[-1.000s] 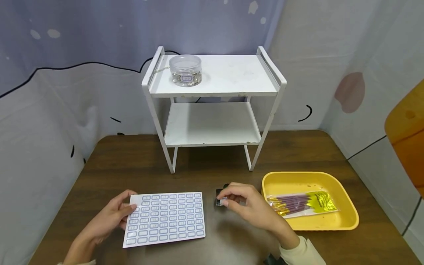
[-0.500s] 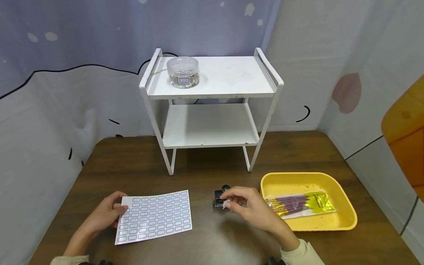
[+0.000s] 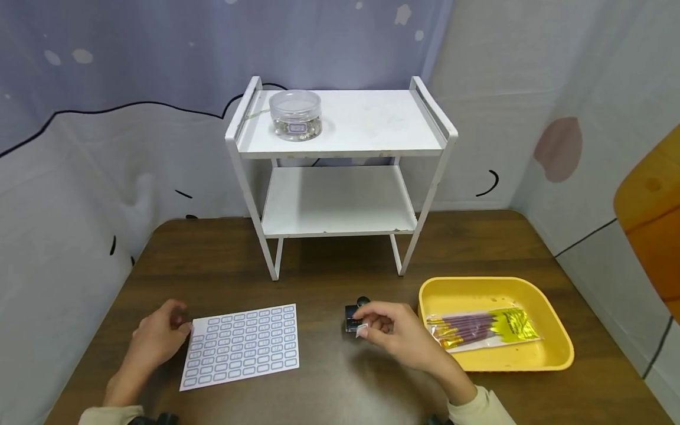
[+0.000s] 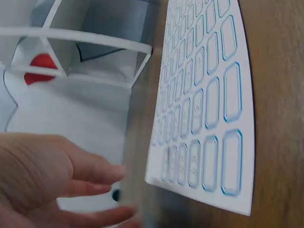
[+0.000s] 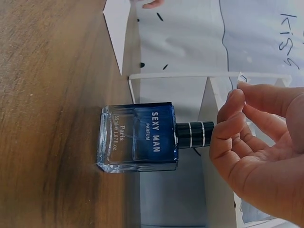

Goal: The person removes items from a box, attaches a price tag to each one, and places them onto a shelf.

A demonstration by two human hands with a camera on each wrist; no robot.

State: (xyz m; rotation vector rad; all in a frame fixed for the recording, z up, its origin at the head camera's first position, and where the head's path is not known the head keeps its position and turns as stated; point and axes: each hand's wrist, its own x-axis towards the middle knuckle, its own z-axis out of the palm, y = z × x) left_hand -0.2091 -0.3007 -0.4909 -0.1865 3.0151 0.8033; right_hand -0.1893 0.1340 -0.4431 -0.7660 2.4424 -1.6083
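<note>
A white sheet of blue-bordered label stickers (image 3: 241, 345) lies on the left part of the table. My left hand (image 3: 156, 336) is just beside its left edge, and the left wrist view shows the fingers apart from the sheet with nothing between them. Between thumb and forefinger, my right hand (image 3: 406, 339) pinches a small label sticker (image 3: 362, 330); its face is mostly hidden. Close behind that hand, a perfume bottle (image 5: 137, 137) stands upright, blue and clear glass with a black cap, partly covered by the fingers in the head view.
A yellow tray (image 3: 552, 354) on the right holds a clear packet of purple-handled brushes (image 3: 473, 327). At the back stands a white two-tier shelf (image 3: 372, 121), with a labelled clear round jar (image 3: 296, 115) on its top tier.
The left hand has moved the sticker sheet left, lowered it to the table and let it go. The right hand still pinches the label sticker near the perfume bottle, almost in place.
</note>
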